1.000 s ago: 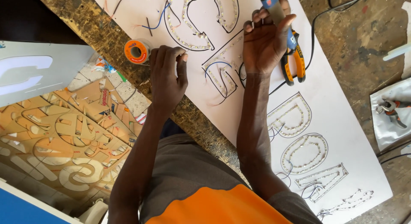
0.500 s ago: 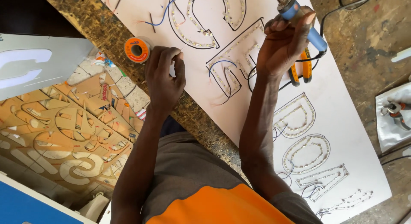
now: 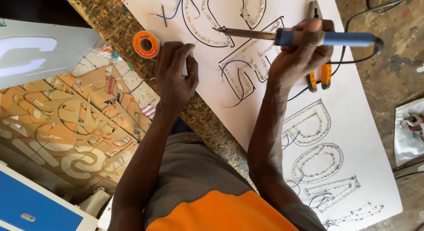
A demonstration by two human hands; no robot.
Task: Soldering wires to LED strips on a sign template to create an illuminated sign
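Observation:
My right hand (image 3: 300,54) is shut on a soldering iron (image 3: 327,37) with a blue handle. The iron lies level, and its metal tip (image 3: 221,30) points left over the letter outlines of small lights on the white board (image 3: 353,116). My left hand (image 3: 176,74) rests at the board's left edge with its fingers curled together. It is next to an orange spool (image 3: 145,44). Whether it pinches anything is unclear. Orange-handled pliers (image 3: 319,76) lie on the board, partly under my right hand.
The board lies on a rough chipboard table (image 3: 207,125). A black cord (image 3: 353,61) runs from the iron toward the right. Cut-out wooden letter sheets (image 3: 66,129) and a blue and white panel (image 3: 31,204) lie to the left. A tool on a white sheet (image 3: 413,123) is at the right.
My right hand has swung the soldering iron from pointing up to lying level with its tip to the left. My left hand has stayed beside the orange spool.

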